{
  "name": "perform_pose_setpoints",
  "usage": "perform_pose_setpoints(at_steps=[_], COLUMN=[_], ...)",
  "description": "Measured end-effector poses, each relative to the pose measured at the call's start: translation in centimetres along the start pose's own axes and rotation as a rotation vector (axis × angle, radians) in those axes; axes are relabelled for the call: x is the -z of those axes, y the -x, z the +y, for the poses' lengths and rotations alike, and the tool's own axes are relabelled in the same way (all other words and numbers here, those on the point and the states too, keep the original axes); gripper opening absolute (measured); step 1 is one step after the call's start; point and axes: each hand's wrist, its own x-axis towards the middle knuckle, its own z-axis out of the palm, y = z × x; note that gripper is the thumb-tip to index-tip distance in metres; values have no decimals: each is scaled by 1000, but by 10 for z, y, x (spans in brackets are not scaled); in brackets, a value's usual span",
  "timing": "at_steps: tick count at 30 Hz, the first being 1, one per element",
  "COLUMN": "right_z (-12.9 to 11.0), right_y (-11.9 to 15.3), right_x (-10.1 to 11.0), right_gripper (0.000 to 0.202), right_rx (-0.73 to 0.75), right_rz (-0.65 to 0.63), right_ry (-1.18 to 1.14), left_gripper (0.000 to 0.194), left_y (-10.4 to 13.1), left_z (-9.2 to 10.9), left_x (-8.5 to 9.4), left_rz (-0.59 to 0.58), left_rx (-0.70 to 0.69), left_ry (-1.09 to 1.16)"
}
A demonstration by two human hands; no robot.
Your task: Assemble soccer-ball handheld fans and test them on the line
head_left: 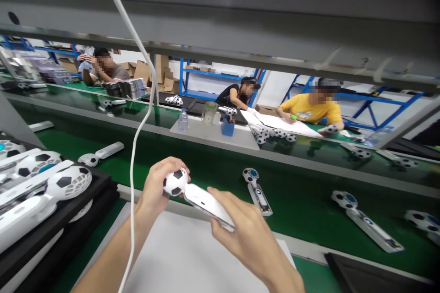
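Both of my hands hold one handheld fan (202, 201) with a white handle and a round head patterned like a black-and-white football. My left hand (158, 182) is closed around the ball-shaped head, its fingers curling behind it. The handle's far end sits in my right hand (245, 226), with the thumb below and the fingers on top. A small dark slot shows on the handle's upper face. Under my hands lies a white sheet (185, 256). A white cable (133, 169) hangs down in front of my left forearm.
Black trays (103, 187) of similar fans stand at left. Beyond the sheet, a green conveyor belt (213, 160) carries several fans, some with open handles, such as one fan (259, 197). A bottle (183, 120) and blue container (227, 127) stand farther back. Three people work opposite; a grey beam crosses overhead.
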Motion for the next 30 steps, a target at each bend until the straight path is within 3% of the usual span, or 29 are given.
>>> perform_pose_setpoints(at_steps=[7, 12, 16, 20, 22, 25, 28, 30], right_z=[-4, -7, -6, -8, -9, -11, -16, -19], right_y=[-5, -10, -10, -13, -15, -17, -15, -13], right_x=[-10, -14, -18, -30, -34, -35, -31, -31], right_gripper=[70, 79, 76, 70, 60, 41, 43, 46], right_rx=[-85, -233, -346, -361, -312, -312, -460, -465], right_rz=[-183, -343, -296, -292, -338, -388, -365, -332], right_ry=[120, -71, -527, -1429, -1758, -1975, -2006, -2027], left_gripper=[17, 19, 31, 61, 73, 75, 75, 77], left_y=[7, 11, 13, 18, 21, 23, 24, 24], left_z=[-5, -4, 0, 0, -2, -2, 0, 1], left_x=[-9, -9, -9, -11, -11, -11, -10, -10], left_rz=[56, 31, -55, -194, -255, -319, -351, -369], left_rx=[-88, -254, -370, -359, -360, -352, -333, -303], left_ry=[-135, -303, -437, -388, -344, -340, -356, -342])
